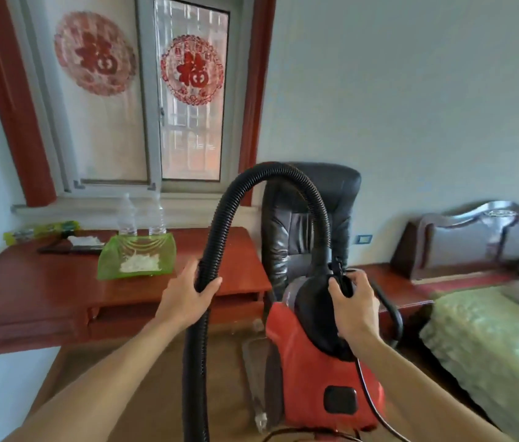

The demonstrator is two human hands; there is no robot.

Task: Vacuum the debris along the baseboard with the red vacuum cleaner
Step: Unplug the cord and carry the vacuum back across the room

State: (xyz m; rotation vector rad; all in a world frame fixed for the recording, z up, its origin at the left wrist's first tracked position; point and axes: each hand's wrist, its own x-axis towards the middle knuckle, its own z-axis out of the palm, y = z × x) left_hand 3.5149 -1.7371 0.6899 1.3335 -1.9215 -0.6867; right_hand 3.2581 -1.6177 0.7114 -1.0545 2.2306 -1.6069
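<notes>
The red vacuum cleaner [309, 371] hangs in front of me, held up off the wooden floor. My right hand [352, 306] grips the black handle on top of its body. A black ribbed hose [251, 183] arches up from the body and comes down on the left. My left hand [188, 296] is wrapped around that hose about halfway down. The hose end runs out of the bottom of the view. A thin black power cord [368, 400] trails down the right side of the body. No baseboard or debris on the floor shows.
A red-brown desk [44, 288] stands at left under the window, bearing a green dish [108, 266] of white bits and two clear bottles [141, 218]. A black leather chair [341, 199] stands behind the vacuum. A bed [491, 339] with a dark headboard fills the right.
</notes>
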